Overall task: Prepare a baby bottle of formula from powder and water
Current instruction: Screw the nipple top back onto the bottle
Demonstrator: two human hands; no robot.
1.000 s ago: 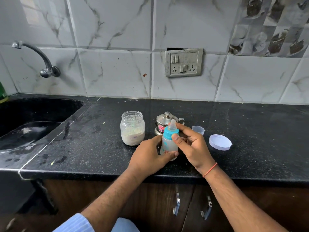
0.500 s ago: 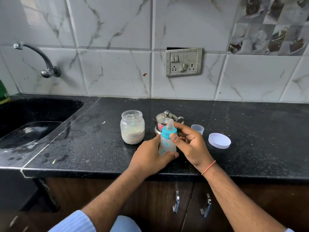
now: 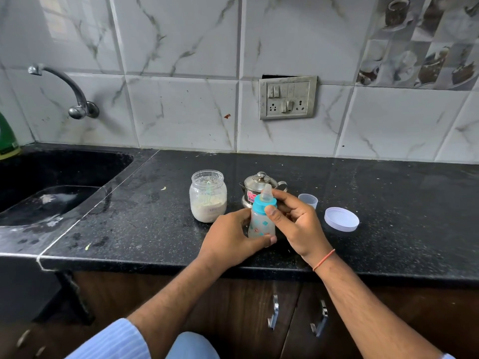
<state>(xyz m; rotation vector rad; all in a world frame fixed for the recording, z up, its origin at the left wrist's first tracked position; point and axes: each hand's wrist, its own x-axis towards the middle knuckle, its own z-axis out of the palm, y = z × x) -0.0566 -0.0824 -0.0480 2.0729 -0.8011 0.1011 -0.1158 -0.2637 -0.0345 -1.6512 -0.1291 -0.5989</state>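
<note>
Holding baby bottle (image 3: 261,224) beside open jar (image 3: 208,195), part-filled with powder (image 3: 207,210).

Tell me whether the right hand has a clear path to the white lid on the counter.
Probably yes. The white lid lies flat just right of the right hand, with bare counter between them; but that hand is busy at the baby bottle.
</note>
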